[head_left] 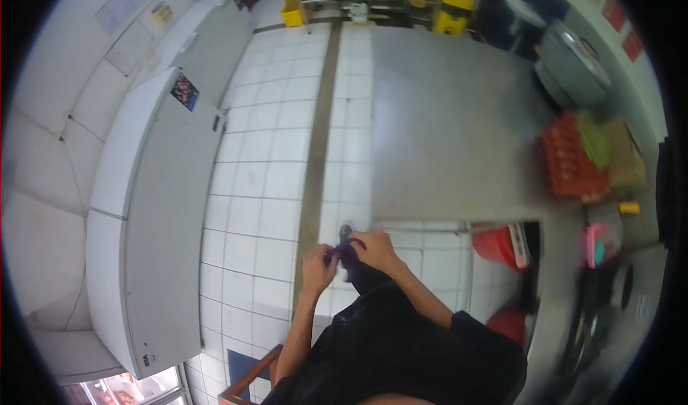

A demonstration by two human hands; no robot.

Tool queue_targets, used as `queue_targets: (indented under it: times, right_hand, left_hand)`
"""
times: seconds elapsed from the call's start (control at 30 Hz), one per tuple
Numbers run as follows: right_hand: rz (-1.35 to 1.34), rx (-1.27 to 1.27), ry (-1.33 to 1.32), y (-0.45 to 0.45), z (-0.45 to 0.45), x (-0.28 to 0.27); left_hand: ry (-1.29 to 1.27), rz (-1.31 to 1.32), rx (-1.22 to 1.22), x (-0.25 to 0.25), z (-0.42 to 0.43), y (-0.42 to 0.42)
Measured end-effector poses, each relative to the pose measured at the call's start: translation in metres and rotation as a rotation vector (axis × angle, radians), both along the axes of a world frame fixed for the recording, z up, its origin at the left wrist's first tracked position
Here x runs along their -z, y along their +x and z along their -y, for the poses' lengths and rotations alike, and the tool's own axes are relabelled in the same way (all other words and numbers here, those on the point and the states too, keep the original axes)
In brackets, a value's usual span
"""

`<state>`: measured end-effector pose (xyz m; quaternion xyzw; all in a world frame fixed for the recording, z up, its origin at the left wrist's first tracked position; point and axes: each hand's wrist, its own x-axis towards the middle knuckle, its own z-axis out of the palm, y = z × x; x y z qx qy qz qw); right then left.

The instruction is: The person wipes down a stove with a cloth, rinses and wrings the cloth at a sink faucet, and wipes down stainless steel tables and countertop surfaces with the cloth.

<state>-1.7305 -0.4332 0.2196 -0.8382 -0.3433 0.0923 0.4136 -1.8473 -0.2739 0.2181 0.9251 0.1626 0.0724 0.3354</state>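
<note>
Both of my hands are close together in front of my dark clothing, above the tiled floor. Between them is a dark purple item (pixel 348 255), soft-looking like bunched cloth or a strap; its exact kind is too small and blurred to tell. My left hand (pixel 317 269) has its fingers closed on the left end of it. My right hand (pixel 374 250) grips its upper right side, fingers curled. Just beyond the hands, a dark rounded shape, perhaps a shoe tip (pixel 346 231), shows on the floor.
A steel table (pixel 444 125) stands ahead to the right, bearing a red basket (pixel 570 158) and a large grey-green tub (pixel 573 64). White chest freezers (pixel 168 226) line the left wall. A red bucket (pixel 499 247) is below the right counter. Yellow mop buckets (pixel 292 12) stand far off.
</note>
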Motion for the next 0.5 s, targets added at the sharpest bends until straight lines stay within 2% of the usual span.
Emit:
queue_targets:
  times: [0.03,0.07,0.1,0.17,0.2,0.27,0.33,0.4,0.47,0.5]
  right_hand:
    - [0.0,0.033,0.029,0.027,-0.017,0.004]
    - [-0.059,0.054,0.028,0.043,-0.035,0.013]
    - [-0.092,0.079,0.04,0.072,-0.056,0.023]
    - [-0.172,0.008,0.066,0.131,-0.098,0.033]
    - [-0.181,0.007,0.097,0.15,-0.13,0.031]
    - [-0.341,-0.084,0.084,0.208,-0.171,0.013]
    - [-0.324,-0.119,0.1,0.253,-0.219,0.012]
    - [-0.191,-0.147,0.217,0.297,-0.266,0.013]
    - [-0.234,-0.132,0.14,0.355,-0.307,-0.009]
    - [-0.253,-0.095,0.141,0.386,-0.326,-0.007]
  left_hand:
    - [-0.091,-0.019,-0.019,-0.004,-0.02,0.025]
    - [-0.092,0.102,-0.008,0.003,-0.042,0.045]
    - [-0.101,-0.066,-0.046,0.001,-0.062,0.061]
    - [-0.245,-0.108,-0.139,-0.005,-0.097,0.104]
    - [-0.165,-0.078,-0.133,0.003,-0.119,0.119]
    - [-0.176,-0.034,-0.138,-0.005,-0.156,0.163]
    - [-0.299,-0.09,-0.275,-0.011,-0.191,0.205]
    - [-0.362,-0.056,-0.295,-0.013,-0.235,0.25]
    - [-0.288,-0.186,-0.282,-0.002,-0.288,0.303]
    - [-0.297,-0.162,-0.263,0.002,-0.314,0.334]
